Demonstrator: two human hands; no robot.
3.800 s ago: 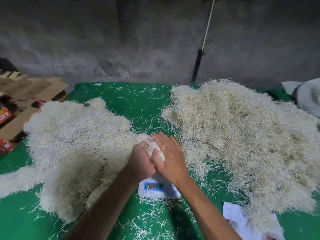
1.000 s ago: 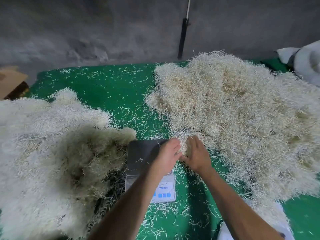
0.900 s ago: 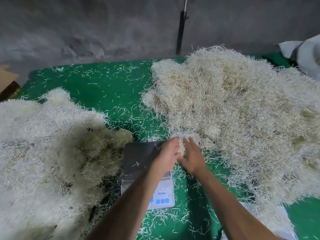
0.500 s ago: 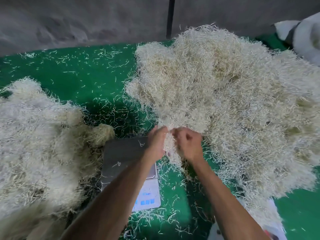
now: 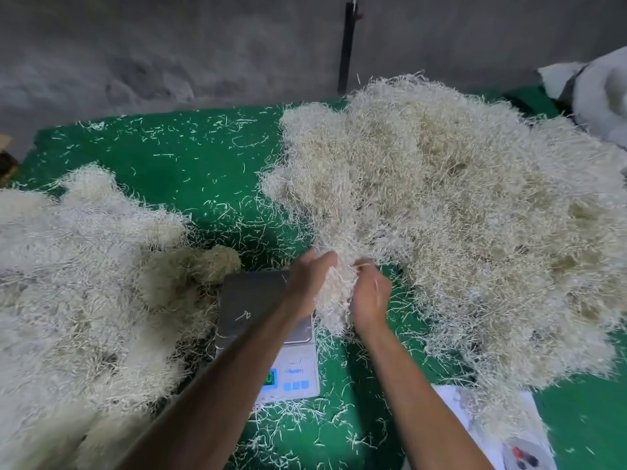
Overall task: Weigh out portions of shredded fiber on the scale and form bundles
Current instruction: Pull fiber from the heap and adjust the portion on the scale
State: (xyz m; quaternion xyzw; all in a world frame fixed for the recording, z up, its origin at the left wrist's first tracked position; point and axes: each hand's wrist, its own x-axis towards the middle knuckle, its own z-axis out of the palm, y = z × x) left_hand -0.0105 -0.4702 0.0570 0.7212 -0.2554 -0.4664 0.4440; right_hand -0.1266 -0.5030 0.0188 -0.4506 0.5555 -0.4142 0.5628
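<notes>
Grey concrete wall (image 5: pixel 142 56), black pole (image 5: pixel 346 45), green table cover (image 5: pixel 176 157)

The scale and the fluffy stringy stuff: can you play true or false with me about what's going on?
1. Both hands hold a clump of fiber. True: the left hand and right hand grip it between them.
2. The scale has a big heap on its plate. False: only a few stray strands lie there.
3. The table cover is green. True.
4. The clump comes from the left pile. False: it hangs at the edge of the right pile.
5. The scale sits behind both piles. False: it sits between them, near the person.
</notes>
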